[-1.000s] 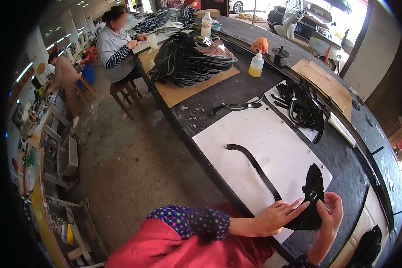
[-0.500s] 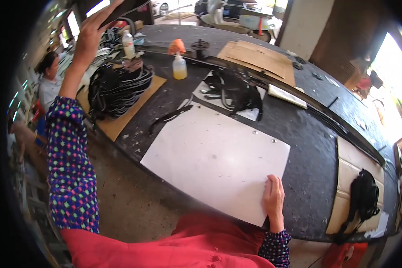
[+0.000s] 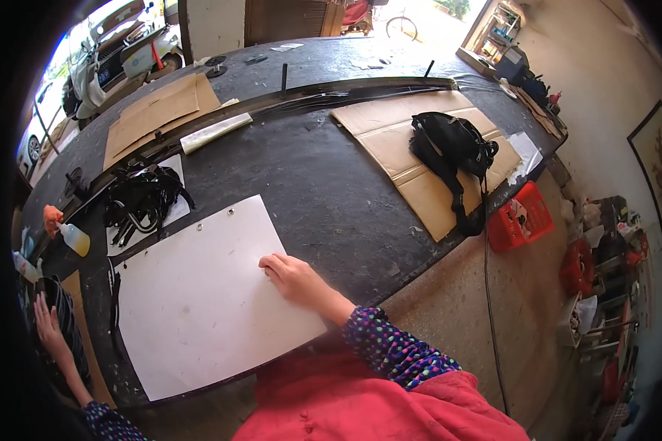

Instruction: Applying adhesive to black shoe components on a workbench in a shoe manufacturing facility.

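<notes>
On the dark worktable (image 3: 331, 191), head view: right hand (image 3: 296, 278) rests flat, fingers together, on the large white flat sheet (image 3: 198, 301), gripping nothing. Left hand (image 3: 48, 323), fingers spread, touches the stack of black strap loops (image 3: 70, 331) at far left. Sheet looks thin, light, bendy, likely slides; best pinched at an edge.

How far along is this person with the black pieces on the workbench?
Hard to say. The white sheet lies bare, with only the right hand resting flat on its edge. The left hand reaches onto the stack of black pieces at the far left. More black straps wait behind the sheet.
</notes>
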A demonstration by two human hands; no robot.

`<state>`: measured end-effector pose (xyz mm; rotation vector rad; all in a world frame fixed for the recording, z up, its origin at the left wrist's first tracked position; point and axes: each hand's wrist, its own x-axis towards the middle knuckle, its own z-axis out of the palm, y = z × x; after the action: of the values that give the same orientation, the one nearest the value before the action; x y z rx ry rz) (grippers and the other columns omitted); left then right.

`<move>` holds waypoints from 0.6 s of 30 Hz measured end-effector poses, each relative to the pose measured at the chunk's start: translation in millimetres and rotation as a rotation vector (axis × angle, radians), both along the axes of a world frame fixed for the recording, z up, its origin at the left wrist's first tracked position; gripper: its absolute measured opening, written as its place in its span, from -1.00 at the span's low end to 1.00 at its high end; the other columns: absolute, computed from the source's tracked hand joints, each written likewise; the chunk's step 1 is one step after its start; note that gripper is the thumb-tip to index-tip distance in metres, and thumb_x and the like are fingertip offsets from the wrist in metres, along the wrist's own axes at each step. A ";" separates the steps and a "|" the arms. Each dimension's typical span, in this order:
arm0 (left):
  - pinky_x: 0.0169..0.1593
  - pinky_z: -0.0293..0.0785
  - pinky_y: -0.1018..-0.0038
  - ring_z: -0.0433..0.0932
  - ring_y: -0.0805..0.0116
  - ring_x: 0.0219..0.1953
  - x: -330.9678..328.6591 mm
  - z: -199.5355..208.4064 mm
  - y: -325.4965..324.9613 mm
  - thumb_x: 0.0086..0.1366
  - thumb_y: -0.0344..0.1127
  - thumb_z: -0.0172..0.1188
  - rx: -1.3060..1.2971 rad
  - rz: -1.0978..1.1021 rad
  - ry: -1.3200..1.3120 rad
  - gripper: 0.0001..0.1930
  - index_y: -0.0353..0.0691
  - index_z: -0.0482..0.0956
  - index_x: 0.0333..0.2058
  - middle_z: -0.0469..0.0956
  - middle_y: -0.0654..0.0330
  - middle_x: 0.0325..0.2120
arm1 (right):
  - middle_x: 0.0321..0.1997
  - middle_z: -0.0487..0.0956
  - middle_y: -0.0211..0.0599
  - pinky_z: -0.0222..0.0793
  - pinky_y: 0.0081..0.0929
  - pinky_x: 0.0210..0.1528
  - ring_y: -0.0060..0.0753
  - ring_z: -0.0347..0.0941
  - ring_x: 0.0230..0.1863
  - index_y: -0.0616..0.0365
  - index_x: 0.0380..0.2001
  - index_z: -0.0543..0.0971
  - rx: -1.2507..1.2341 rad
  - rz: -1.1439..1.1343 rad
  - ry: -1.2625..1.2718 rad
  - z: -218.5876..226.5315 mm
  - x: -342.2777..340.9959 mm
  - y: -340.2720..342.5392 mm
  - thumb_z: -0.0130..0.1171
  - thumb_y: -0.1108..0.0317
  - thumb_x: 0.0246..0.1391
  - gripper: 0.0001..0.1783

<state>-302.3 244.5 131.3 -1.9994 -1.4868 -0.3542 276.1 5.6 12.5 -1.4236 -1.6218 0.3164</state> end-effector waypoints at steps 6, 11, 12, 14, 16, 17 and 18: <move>0.32 -0.16 0.23 0.03 0.16 0.31 203.2 -60.5 -127.4 0.32 0.23 -0.33 -0.530 -0.403 -0.360 -0.30 -0.19 0.23 0.21 0.18 0.09 0.22 | -0.32 0.48 -0.12 0.40 -0.30 -0.23 -0.08 0.46 -0.28 0.22 -0.28 0.40 0.014 -0.001 0.058 -6.2 0.5 -3.9 -0.02 0.47 0.09 -0.89; 0.32 -0.16 0.21 -0.03 0.10 0.33 245.2 -126.5 -172.1 0.30 0.27 -0.31 -0.576 -0.380 -0.137 -0.29 -0.12 0.20 0.22 0.10 0.09 0.26 | -0.31 0.49 -0.10 0.39 -0.28 -0.21 -0.05 0.46 -0.25 0.21 -0.28 0.40 0.021 -0.009 0.094 -6.7 4.1 -5.9 -0.03 0.48 0.08 -0.88; 0.31 -0.15 0.20 -0.02 0.08 0.32 246.7 -126.7 -172.3 0.30 0.24 -0.26 -0.584 -0.348 -0.168 -0.32 -0.11 0.22 0.22 0.10 0.07 0.26 | -0.31 0.48 -0.10 0.39 -0.28 -0.21 -0.05 0.46 -0.25 0.20 -0.28 0.40 0.020 -0.005 0.089 -7.6 4.4 -5.6 -0.03 0.48 0.07 -0.88; 0.31 -0.15 0.19 -0.01 0.05 0.32 251.9 -124.8 -168.3 0.29 0.21 -0.20 -0.589 -0.313 -0.196 -0.34 -0.10 0.23 0.21 0.09 0.06 0.26 | -0.33 0.48 -0.09 0.40 -0.26 -0.21 -0.05 0.46 -0.25 0.20 -0.27 0.41 0.059 0.005 0.083 -9.9 4.8 -2.7 -0.03 0.51 0.05 -0.86; 0.30 -0.13 0.18 0.03 0.03 0.30 237.9 -124.7 -176.3 0.27 0.15 -0.08 -0.606 -0.277 -0.265 -0.37 -0.12 0.28 0.19 0.13 0.01 0.24 | -0.33 0.49 -0.08 0.40 -0.25 -0.21 -0.04 0.46 -0.26 0.20 -0.27 0.41 0.042 0.029 0.115 -9.2 1.6 -2.5 -0.03 0.51 0.04 -0.86; 0.29 -0.10 0.17 0.06 0.01 0.28 234.2 -126.6 -177.1 0.25 0.13 -0.04 -0.587 -0.280 -0.264 -0.38 -0.14 0.31 0.16 0.17 -0.01 0.22 | -0.33 0.49 -0.07 0.40 -0.24 -0.21 -0.02 0.46 -0.26 0.20 -0.27 0.42 0.023 0.041 0.141 -8.0 -1.9 -1.7 -0.03 0.51 0.04 -0.85; 0.28 -0.08 0.17 0.09 0.00 0.27 226.9 -131.9 -177.3 0.23 0.11 0.00 -0.561 -0.253 -0.267 -0.40 -0.15 0.35 0.14 0.21 -0.03 0.19 | -0.31 0.51 -0.04 0.40 -0.21 -0.20 0.00 0.46 -0.26 0.20 -0.25 0.43 0.033 0.048 0.151 -11.7 -5.3 1.3 -0.05 0.52 0.04 -0.83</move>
<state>-75.4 67.3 -0.6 -2.6860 -1.6241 -0.3438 270.9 6.9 0.8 -1.3060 -1.5326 0.4136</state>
